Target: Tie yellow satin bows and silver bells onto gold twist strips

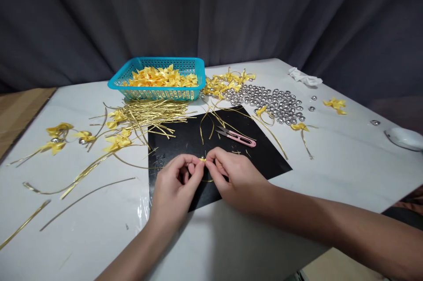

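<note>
My left hand (178, 179) and my right hand (236, 175) meet fingertip to fingertip over a black mat (264, 153). Between them they pinch a small yellow ribbon piece (202, 160) with a silvery bit at its top. Most of the piece is hidden by the fingers. A thin gold strand (207, 180) curves below the fingertips. Pink-handled thread snips (243, 139) lie on the mat just beyond my right hand, blades pointing left. Short gold clippings are scattered near them.
Behind the mat stands a blue basket (115, 79) of yellow ribbon pieces, with gold twist ties (155, 113) before it. Silver beads (277, 100) spread at the back right. Yellow bows (119, 140) lie left. A white cloth (304, 77) and a white object (405, 138) are right.
</note>
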Motion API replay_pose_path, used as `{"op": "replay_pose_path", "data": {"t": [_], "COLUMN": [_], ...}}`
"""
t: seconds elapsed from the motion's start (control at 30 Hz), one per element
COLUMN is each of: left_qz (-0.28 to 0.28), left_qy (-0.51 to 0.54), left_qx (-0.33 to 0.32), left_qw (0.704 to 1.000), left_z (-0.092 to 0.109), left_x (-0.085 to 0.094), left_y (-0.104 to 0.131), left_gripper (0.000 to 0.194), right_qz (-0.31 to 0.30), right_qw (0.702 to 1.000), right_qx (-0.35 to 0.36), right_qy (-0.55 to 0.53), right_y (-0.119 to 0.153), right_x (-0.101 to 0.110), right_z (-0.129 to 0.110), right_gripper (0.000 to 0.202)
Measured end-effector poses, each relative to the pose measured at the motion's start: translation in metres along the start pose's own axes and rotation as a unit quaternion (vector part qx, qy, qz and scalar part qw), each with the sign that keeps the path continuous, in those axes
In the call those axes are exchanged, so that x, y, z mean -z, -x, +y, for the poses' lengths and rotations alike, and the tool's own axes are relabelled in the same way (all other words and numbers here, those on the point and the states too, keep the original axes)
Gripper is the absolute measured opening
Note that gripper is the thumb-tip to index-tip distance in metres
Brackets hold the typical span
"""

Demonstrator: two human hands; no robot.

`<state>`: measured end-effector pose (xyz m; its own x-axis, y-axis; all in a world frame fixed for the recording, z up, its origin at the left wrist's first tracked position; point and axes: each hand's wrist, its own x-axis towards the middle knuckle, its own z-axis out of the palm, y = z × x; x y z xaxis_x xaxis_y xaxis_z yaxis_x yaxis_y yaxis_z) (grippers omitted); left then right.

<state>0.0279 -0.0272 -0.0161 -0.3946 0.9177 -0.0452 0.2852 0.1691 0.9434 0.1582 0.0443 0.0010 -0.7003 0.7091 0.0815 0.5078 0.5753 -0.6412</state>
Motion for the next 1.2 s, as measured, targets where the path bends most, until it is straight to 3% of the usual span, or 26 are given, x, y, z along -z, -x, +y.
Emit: {"op": "replay_pose_path", "data": {"t": [0.33, 0.5, 0.6, 0.67, 0.77, 0.9, 1.03, 1.2], "left_qz": [-0.032, -0.007, 0.014, -0.005, -0.025, 0.009, 0.040, 0.040], "left_qy": [-0.006, -0.064, -0.040, 0.014, 0.100, 0.192, 0.249, 0.291], "left_qx": [-0.008, -0.066, -0.094, -0.062, 0.017, 0.082, 0.118, 0.113], "left_qw": [0.999, 0.996, 0.995, 0.998, 0.995, 0.978, 0.960, 0.949], "left_z": [0.005, 0.002, 0.002, 0.003, 0.007, 0.009, 0.008, 0.004], "left_x": [0.003, 0.003, 0.002, 0.002, 0.002, 0.004, 0.006, 0.009], "left_y": [0.000, 0.001, -0.001, -0.002, -0.006, -0.009, -0.010, -0.010], "left_gripper": [0.019, 0.017, 0.013, 0.012, 0.014, 0.019, 0.025, 0.028], "right_qz": [-0.072, -0.085, -0.099, -0.115, -0.134, -0.129, -0.093, -0.021], "right_qw": [0.997, 0.996, 0.993, 0.979, 0.936, 0.881, 0.894, 0.922], "right_qx": [-0.007, -0.005, -0.003, -0.010, -0.022, -0.022, 0.003, -0.007], "right_qy": [0.014, 0.017, -0.063, -0.167, -0.326, -0.455, -0.437, -0.386], "right_y": [-0.004, -0.006, -0.009, -0.010, -0.012, -0.013, -0.013, -0.009], "right_x": [0.008, 0.011, 0.014, 0.019, 0.031, 0.047, 0.054, 0.051], "right_z": [0.000, 0.000, 0.002, 0.003, 0.004, 0.005, 0.001, -0.006], "right_gripper": [0.012, 0.011, 0.011, 0.015, 0.022, 0.021, 0.020, 0.024]}}
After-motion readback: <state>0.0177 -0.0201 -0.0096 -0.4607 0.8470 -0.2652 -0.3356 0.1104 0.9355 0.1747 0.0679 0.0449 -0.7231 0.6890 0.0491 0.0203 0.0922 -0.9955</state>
